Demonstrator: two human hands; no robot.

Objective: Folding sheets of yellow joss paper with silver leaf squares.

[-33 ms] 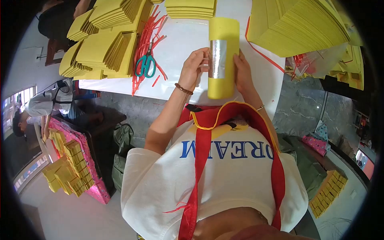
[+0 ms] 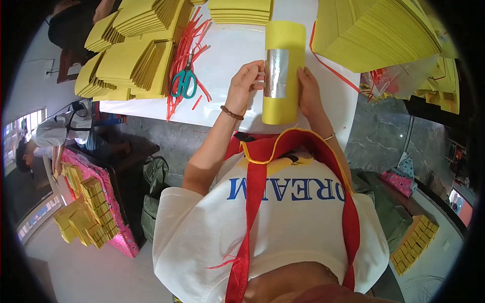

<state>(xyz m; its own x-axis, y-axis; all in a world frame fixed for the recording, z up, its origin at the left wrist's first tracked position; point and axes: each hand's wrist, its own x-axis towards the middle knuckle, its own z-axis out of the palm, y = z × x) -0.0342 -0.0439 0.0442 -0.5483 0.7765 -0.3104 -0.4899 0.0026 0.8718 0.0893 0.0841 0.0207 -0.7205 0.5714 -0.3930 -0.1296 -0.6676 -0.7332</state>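
Between my hands, over the white table, is a curved piece of yellow paper with a rectangle of silver foil on its face. It bulges upward like a roll. My left hand has its fingers curled at the paper's left edge, fingertips against it. Along the right edge my right hand grips it, the thumb on top and the other fingers hidden. Scissors with teal handles lie left of my left hand, on a heap of red strips.
Stacks of folded yellow paper cover the table's left side. Another stack stands at the far middle, and a tall one at the right, beside a clear plastic bag. The white table ends just before my body. Another person is at the left.
The yellow paper has shifted very slightly to the right and tilted a little, with my right hand moving along. My left hand has hardly moved.
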